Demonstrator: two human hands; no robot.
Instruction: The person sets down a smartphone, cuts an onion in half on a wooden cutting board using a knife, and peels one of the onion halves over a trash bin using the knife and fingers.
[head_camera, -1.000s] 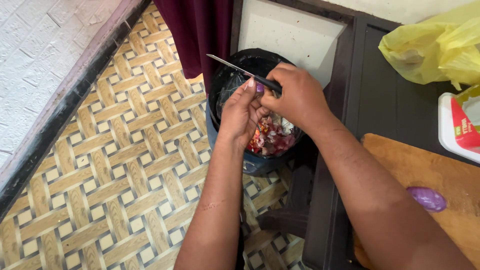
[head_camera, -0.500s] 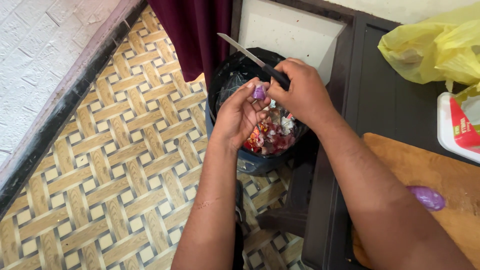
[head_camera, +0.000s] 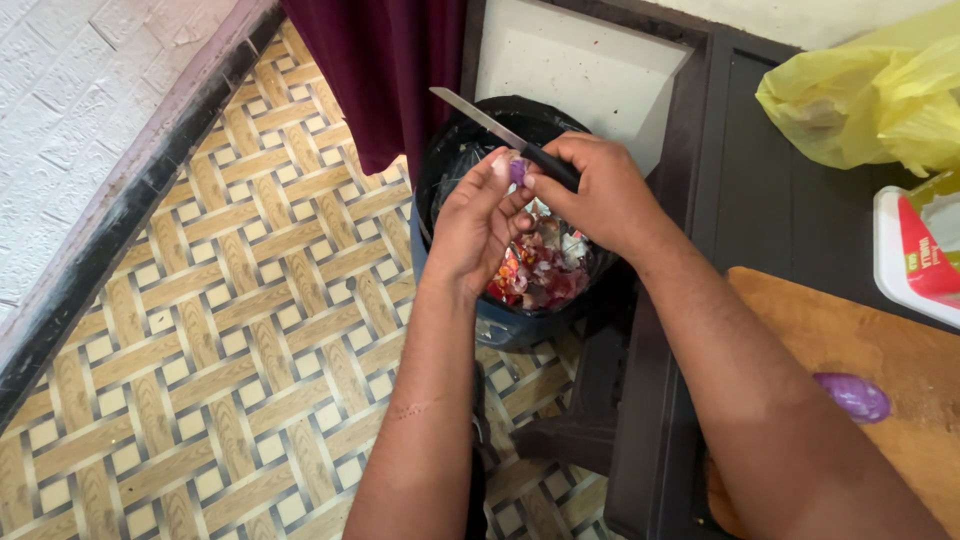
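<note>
Mid-frame, above the black-lined waste bin (head_camera: 480, 180), my left hand (head_camera: 478, 225) pinches a small purple onion piece (head_camera: 517, 171); my right hand (head_camera: 590, 190) grips a thin steel-bladed knife (head_camera: 480, 117). The blade sits close to my fingertips, so a slip could nick them.

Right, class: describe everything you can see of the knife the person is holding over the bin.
The knife has a slim, straight, grey metal blade and a dark handle. The right hand grips the handle, hiding most of it. The blade slants up and to the left, its tip bare over the rim of the black-lined bin. At the handle end, it meets a small purple onion piece pinched by the left hand.
</note>
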